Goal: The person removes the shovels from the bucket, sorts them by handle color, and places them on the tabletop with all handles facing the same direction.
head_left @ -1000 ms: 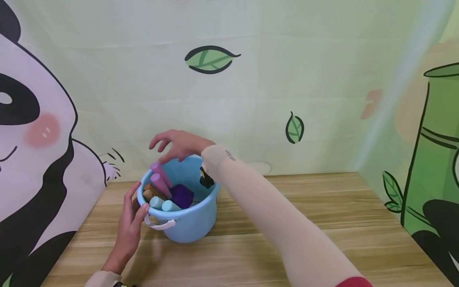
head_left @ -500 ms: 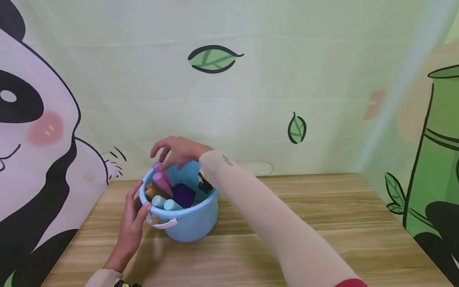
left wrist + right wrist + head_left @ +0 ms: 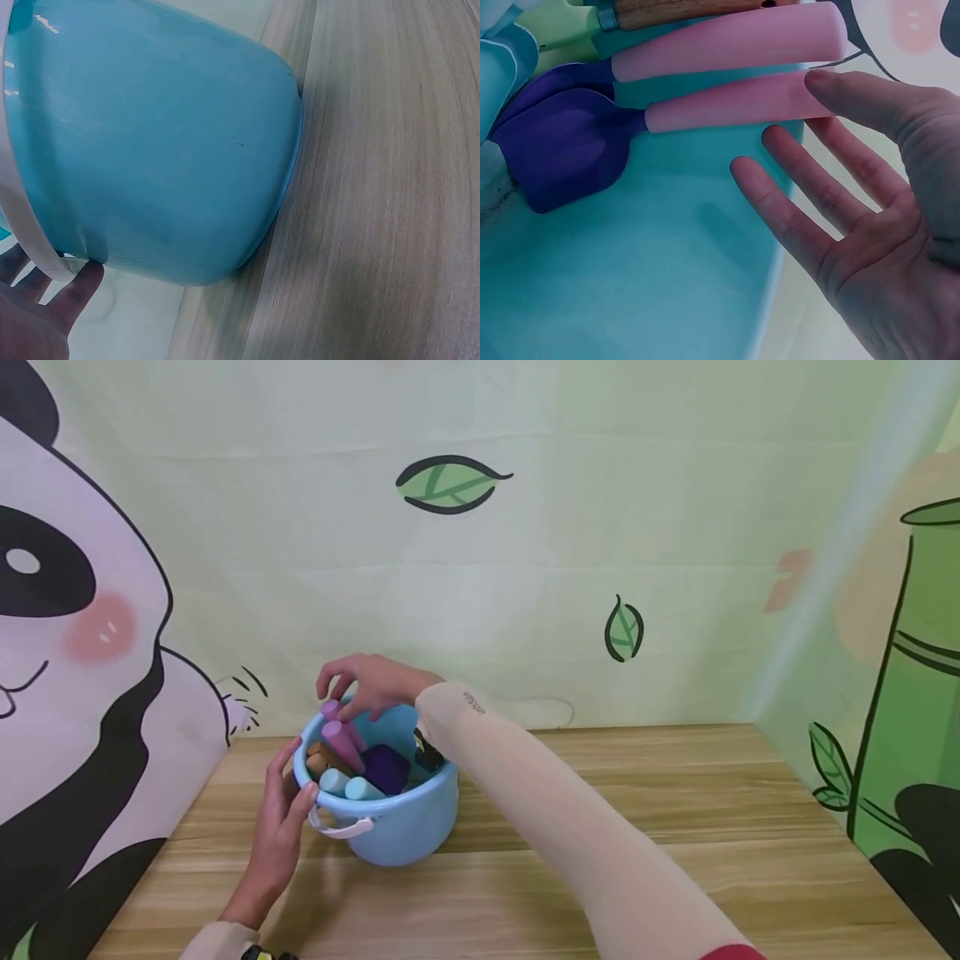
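Note:
A light blue bucket [image 3: 408,833] stands on the wooden table. My left hand [image 3: 276,827] grips its near left rim, thumb on the rim and fingers along the outer wall. Inside lean two toy shovels with pink handles and dark purple blades. My right hand [image 3: 378,683] is over the far rim and pinches the handle end of one toy shovel [image 3: 727,105] between thumb and index finger. The other fingers are spread. Beside it lies the second pink-handled shovel [image 3: 735,41]. In the left wrist view the left fingertips [image 3: 79,292] touch the bucket near its white handle [image 3: 22,202].
Also in the bucket are light blue handles [image 3: 363,789] and brown wooden ones [image 3: 321,762]. A green tool [image 3: 562,30] shows in the right wrist view. The wooden table [image 3: 540,893] meets a printed cloth backdrop [image 3: 525,568] behind the bucket.
My right hand has come down from above the pink handles and closed thumb and index finger on one handle end. My left hand keeps its grip on the rim.

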Demonstrator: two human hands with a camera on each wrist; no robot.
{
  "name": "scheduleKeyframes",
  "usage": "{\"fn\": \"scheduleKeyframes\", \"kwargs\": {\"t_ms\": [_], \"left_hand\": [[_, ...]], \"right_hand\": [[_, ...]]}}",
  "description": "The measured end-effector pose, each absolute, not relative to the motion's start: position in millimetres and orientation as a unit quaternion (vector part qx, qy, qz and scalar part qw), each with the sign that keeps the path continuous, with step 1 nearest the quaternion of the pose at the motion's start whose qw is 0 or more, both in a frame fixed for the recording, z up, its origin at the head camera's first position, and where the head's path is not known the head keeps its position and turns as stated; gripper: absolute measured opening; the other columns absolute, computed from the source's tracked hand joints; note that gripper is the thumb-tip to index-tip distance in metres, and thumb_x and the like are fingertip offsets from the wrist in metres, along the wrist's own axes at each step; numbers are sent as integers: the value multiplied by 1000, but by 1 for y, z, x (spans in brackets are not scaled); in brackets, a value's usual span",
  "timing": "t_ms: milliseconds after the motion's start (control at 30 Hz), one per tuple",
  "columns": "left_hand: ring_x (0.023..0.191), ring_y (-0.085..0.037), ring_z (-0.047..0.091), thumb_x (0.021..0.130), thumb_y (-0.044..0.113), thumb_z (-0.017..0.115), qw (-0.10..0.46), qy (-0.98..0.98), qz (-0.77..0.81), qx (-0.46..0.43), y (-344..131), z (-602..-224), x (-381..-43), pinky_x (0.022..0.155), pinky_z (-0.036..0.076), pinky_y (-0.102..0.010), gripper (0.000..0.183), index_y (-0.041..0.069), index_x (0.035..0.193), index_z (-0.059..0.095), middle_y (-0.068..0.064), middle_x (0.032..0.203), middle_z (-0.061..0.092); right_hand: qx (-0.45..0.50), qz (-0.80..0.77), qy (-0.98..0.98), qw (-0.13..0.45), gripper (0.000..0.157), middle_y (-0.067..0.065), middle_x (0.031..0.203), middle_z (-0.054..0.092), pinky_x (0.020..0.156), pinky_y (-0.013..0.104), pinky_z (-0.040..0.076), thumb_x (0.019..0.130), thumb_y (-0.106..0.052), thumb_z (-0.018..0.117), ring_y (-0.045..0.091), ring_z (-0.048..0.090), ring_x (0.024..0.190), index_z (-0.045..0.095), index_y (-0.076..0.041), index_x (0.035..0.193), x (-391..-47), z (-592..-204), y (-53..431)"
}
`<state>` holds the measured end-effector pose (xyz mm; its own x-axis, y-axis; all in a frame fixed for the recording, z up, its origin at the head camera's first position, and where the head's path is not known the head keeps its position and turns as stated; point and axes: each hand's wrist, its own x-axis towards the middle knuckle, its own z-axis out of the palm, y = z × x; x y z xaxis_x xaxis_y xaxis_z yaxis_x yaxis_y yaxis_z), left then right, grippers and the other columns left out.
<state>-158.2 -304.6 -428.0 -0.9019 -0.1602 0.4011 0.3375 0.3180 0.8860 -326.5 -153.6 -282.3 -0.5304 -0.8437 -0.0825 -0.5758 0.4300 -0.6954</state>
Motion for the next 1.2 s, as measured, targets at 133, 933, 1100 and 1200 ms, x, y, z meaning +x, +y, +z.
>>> {"fn": "scheduleKeyframes", "kwargs": {"t_ms": [133, 933, 1100, 1200], "left_hand": [[143, -39, 38, 109, 18, 43, 214, -781, -583, -57, -305, -429, -159, 97, 41, -10, 57, 27, 162, 23, -14, 161, 34], [141, -39, 41, 109, 20, 43, 218, -787, -575, -52, -303, -431, -159, 97, 41, -11, 57, 26, 162, 23, -14, 161, 35], [141, -38, 41, 110, 21, 43, 213, -788, -575, -52, -303, -429, -159, 96, 42, -11, 57, 27, 163, 22, -16, 161, 35], [140, -36, 42, 110, 21, 43, 213, -789, -574, -48, -303, -429, -158, 96, 42, -11, 57, 27, 163, 22, -17, 160, 36]], "right_hand": [[-445, -311, 814, 206, 28, 1, 122, 65, 79, 33, 61, 94, -9, 74, 17, 66, 97, 64, -18, 119, -325, -284, -155], [-448, -313, 821, 165, 17, 0, 111, 64, 73, 28, 61, 94, -7, 74, 17, 67, 90, 67, -17, 106, -323, -294, -160], [-453, -324, 815, 159, 16, 1, 111, 64, 74, 27, 61, 94, -9, 74, 20, 68, 89, 67, -15, 107, -326, -292, -156], [-453, -338, 811, 154, 17, 3, 110, 65, 74, 28, 61, 93, -8, 75, 20, 68, 88, 67, -13, 107, -328, -290, -152]]}}
